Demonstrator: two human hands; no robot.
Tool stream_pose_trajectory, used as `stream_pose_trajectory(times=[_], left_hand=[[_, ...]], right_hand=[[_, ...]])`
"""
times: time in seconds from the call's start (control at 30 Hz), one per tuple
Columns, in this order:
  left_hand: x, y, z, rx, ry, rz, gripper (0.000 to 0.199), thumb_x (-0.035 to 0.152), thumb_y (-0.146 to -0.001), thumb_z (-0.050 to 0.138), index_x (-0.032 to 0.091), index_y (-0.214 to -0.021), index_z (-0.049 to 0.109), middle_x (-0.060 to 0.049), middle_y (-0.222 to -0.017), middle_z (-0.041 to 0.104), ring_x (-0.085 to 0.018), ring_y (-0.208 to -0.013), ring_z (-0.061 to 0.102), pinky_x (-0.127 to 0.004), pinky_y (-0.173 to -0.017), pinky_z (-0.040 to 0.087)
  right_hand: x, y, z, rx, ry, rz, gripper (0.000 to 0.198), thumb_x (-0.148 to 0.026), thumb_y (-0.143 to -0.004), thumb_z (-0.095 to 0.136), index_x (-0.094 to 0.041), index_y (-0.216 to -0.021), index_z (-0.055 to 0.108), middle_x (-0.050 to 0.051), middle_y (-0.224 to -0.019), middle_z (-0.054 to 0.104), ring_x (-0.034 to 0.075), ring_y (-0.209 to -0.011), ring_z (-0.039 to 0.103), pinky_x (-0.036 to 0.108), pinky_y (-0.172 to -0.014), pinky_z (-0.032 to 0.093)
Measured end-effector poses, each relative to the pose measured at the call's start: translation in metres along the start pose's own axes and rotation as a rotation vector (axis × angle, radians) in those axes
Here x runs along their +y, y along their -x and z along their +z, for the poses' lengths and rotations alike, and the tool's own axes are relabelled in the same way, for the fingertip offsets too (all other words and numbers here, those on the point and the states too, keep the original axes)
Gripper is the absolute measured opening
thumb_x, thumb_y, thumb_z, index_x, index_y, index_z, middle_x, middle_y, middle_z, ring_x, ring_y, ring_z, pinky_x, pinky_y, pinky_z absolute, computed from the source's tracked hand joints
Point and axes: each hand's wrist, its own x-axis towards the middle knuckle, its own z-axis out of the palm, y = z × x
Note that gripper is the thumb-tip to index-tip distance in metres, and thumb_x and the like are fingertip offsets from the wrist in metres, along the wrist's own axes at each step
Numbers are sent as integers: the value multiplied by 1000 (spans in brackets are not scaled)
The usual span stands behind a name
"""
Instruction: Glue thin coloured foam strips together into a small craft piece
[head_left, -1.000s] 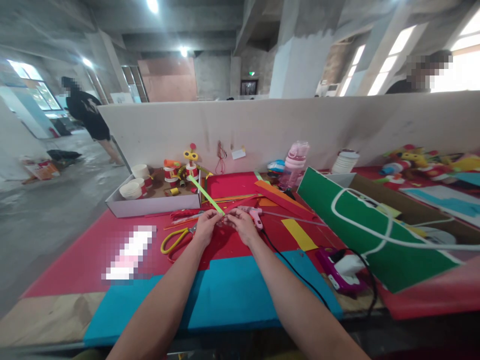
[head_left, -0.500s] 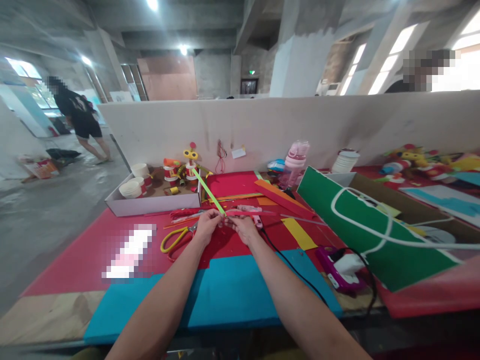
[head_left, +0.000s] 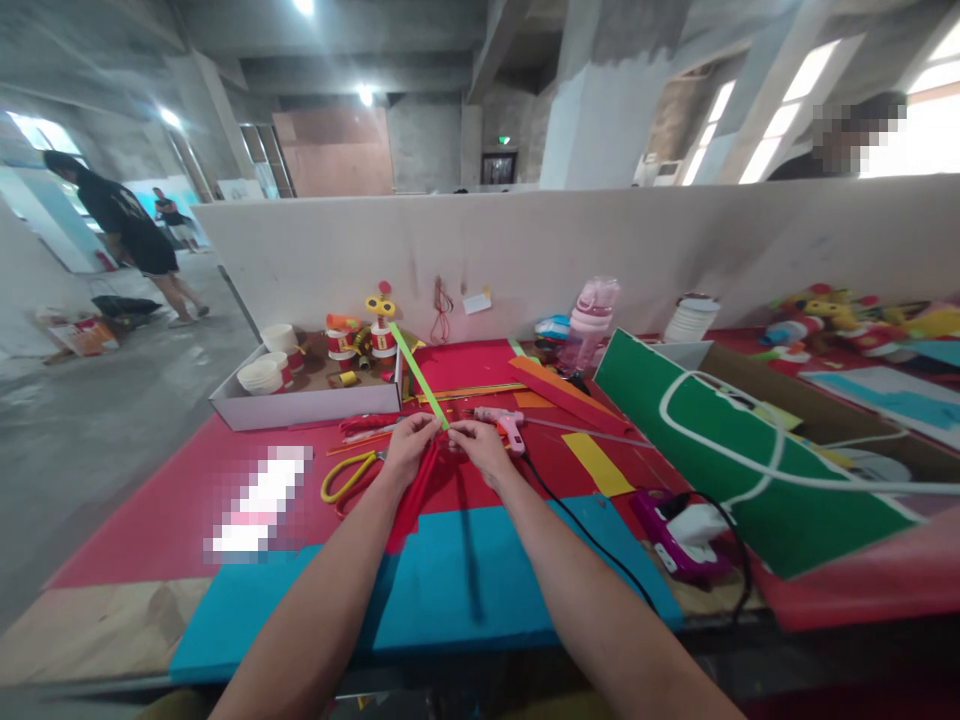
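My left hand (head_left: 415, 445) and my right hand (head_left: 478, 447) meet over the middle of the table, fingertips pinched together. Between them they hold two narrow paper strips where the ends come together. The light green strip (head_left: 420, 380) slants up and away to the left. The red strip (head_left: 426, 480), blurred, hangs down towards me beside my left wrist. How the ends overlap is hidden by my fingers. A pink hot glue gun (head_left: 508, 425) lies just behind my right hand. Left of my left hand are yellow-handled scissors (head_left: 349, 478), partly covered.
A shallow white box (head_left: 315, 408) with paper cups and small figures stands back left. Blue sheets (head_left: 480, 580) lie under my forearms. To the right are a yellow strip (head_left: 598, 465), a purple power socket (head_left: 679, 560) and a green-sided box (head_left: 720, 480). A pink bottle (head_left: 592, 320) stands behind.
The red strip, which stretched right across the glue gun, has swung round and now hangs towards me on the left. My hands stay pinched together. A person in the background has walked left.
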Motion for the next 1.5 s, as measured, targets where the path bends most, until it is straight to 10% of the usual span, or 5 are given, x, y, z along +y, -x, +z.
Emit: stream_pose_trajectory(times=[1.5], left_hand=[[0,-1,-1,31,86,-15,30,34,-53,84,14,-68,68,-1,-64,64,-9,-55,54,-21,-53,43]], right_hand=[[-3,7,7,-160,-287,134,19,-21,-68,77,-14,-83,69,2,-62,69,13,-57,67,29,-68,58]])
